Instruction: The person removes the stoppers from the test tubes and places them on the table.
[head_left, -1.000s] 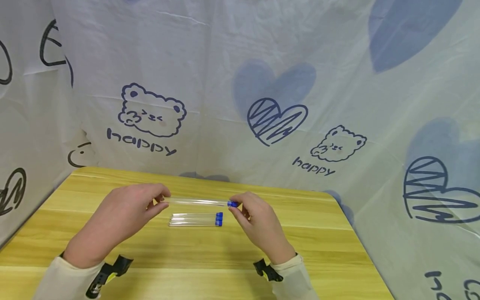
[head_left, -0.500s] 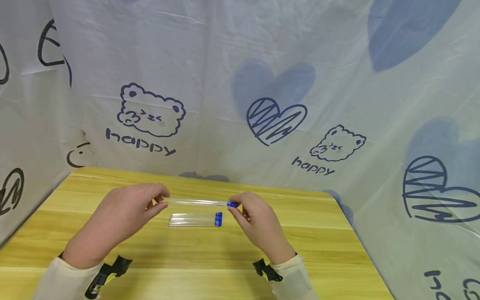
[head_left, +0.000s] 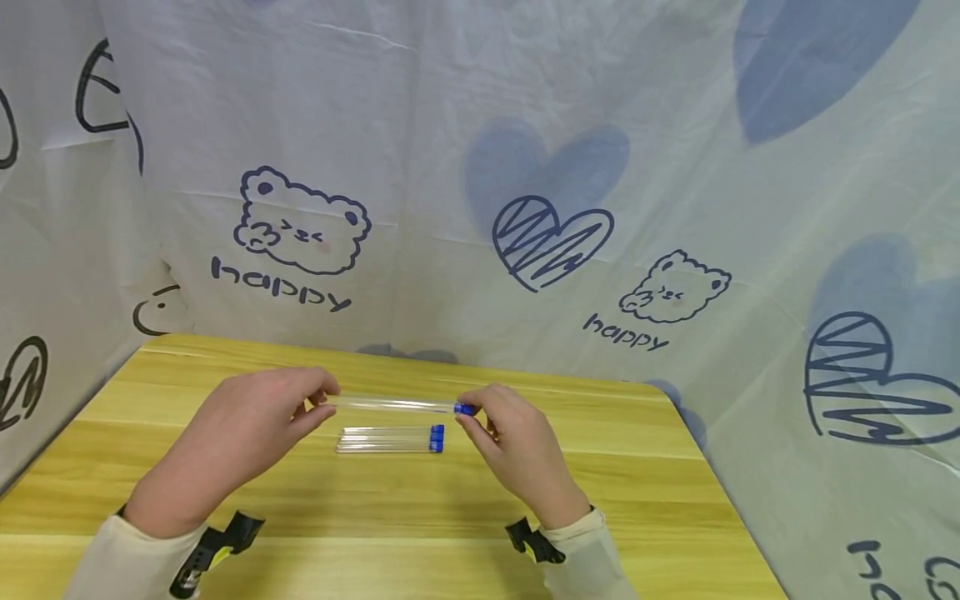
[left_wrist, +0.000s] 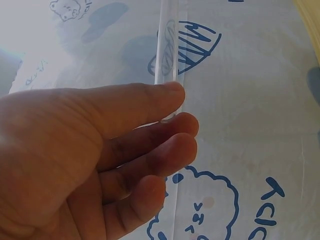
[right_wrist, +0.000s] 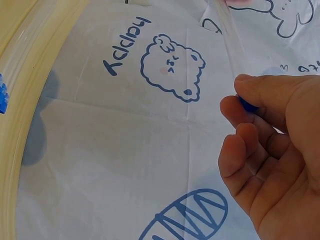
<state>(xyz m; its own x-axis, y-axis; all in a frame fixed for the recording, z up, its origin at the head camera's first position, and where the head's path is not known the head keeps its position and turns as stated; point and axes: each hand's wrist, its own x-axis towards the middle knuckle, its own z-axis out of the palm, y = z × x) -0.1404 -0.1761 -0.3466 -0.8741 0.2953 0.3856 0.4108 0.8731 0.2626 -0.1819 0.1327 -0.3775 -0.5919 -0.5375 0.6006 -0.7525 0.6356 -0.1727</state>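
Note:
Both hands hold one clear test tube (head_left: 397,405) level above the table, its blue cap (head_left: 464,408) to the right. My left hand (head_left: 258,433) pinches the rounded end between thumb and fingers; the left wrist view shows the tube (left_wrist: 167,45) running up from the thumb tip. On the capped end, my right hand (head_left: 521,446) grips with thumb and index finger, and the right wrist view shows a bit of blue cap (right_wrist: 248,105) between them. Several more capped test tubes (head_left: 390,439) lie side by side on the table just in front, caps to the right.
The yellow wood-grain table (head_left: 390,533) reaches back to a pale hanging cloth (head_left: 435,275) printed with bears and hearts. In the right wrist view, a blue cap (right_wrist: 3,94) of the lying tubes shows at the left edge.

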